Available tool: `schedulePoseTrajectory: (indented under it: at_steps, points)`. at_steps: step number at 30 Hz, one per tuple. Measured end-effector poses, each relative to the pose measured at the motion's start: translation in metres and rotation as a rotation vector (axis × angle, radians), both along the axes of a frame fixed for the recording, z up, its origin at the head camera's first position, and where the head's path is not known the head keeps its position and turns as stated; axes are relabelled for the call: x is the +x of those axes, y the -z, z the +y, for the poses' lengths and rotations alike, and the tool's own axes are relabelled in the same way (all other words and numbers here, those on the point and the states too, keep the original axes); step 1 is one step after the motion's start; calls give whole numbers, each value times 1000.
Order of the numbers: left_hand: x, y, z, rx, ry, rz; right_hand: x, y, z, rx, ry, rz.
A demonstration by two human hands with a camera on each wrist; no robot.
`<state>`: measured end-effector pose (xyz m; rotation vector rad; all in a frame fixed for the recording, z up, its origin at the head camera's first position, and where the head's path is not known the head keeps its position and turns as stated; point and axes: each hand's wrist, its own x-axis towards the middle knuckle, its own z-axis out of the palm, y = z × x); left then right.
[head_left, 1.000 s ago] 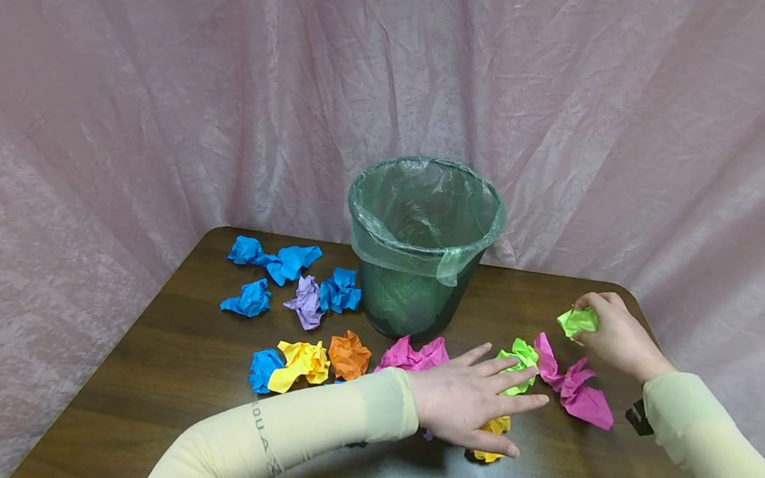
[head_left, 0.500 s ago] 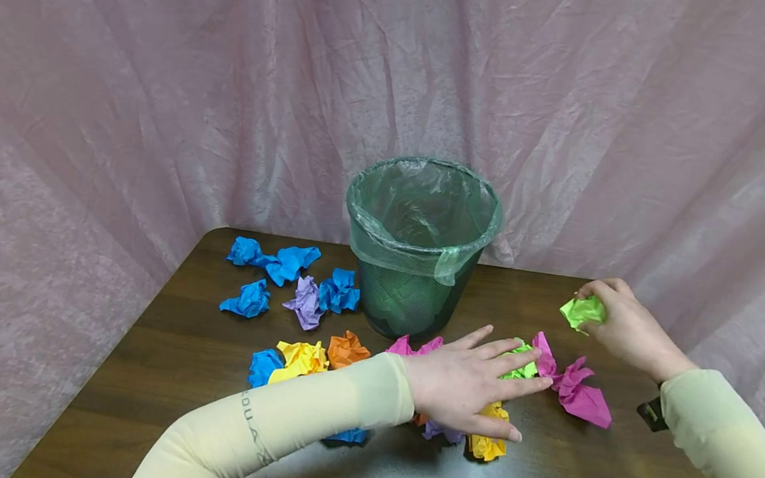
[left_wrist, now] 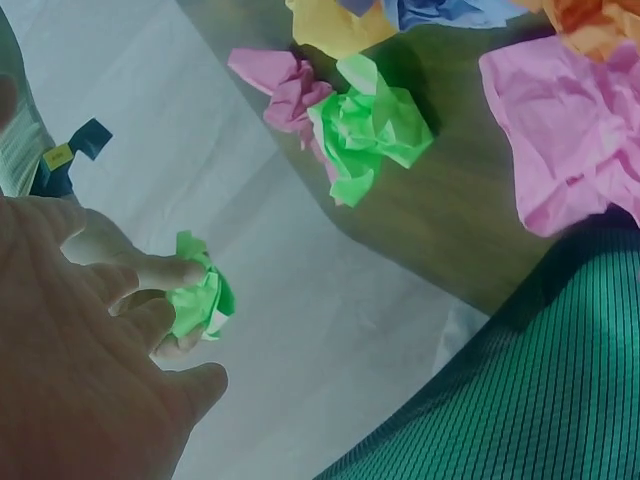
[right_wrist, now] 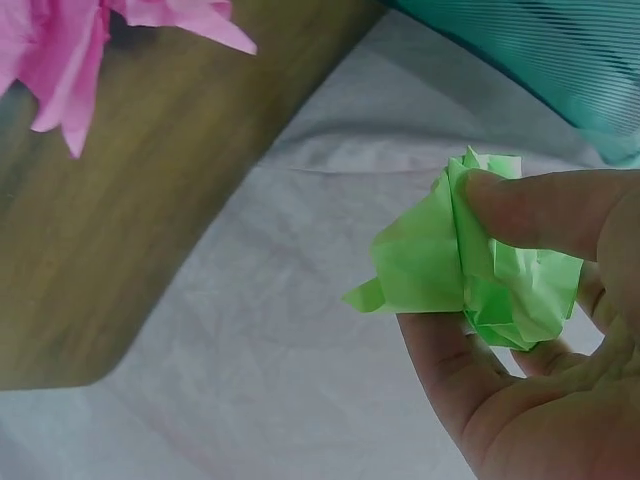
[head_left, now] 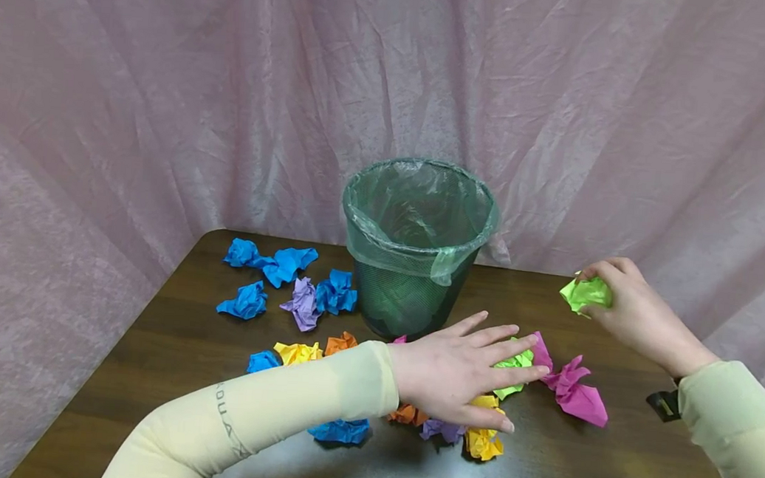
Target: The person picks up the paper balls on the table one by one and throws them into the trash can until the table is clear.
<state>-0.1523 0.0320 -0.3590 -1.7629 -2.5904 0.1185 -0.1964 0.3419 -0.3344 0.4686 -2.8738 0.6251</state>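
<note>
My right hand [head_left: 643,316] pinches a crumpled lime-green paper [head_left: 590,293] between thumb and fingers, raised over the table's right side. In the right wrist view that green paper [right_wrist: 425,255] shows close up, clear of the tabletop. My left hand [head_left: 449,373] hovers palm down with spread, straight fingers and holds nothing. Under its fingertips lies a second crumpled green paper [head_left: 513,372], partly covered. Crumpled magenta paper [head_left: 578,393] lies just right of it. Yellow-orange paper [head_left: 484,442], purple paper [head_left: 444,430] and orange paper [head_left: 408,414] lie below the left hand.
A mesh waste bin [head_left: 405,292] with a clear liner stands at the table's back middle. Several blue crumpled papers [head_left: 245,301] and a lilac one [head_left: 302,304] lie to its left. Pink curtain [head_left: 299,100] hangs behind the dark wooden table [head_left: 139,377].
My right hand has risen and moved slightly right, still gripping the green paper. The left hand has drifted a little up and left, uncovering more paper beneath the forearm.
</note>
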Motion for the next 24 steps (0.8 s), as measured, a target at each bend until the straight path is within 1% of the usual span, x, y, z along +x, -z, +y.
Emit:
schedulePoseTrajectory:
  at_steps: [9,13,18,24]
  points:
    - [-3,-14,-12,-11,-3,-28,2,-23,-11,17,-41,86]
    - [-3,-23,-17,8,12,-3,2,-36,-19,9,-41,90]
    - [-4,-38,-23,52,37,56,0,-51,-28,4,-33,72]
    - [-7,-55,-34,104,18,82,-3,-64,-39,-14,-55,70]
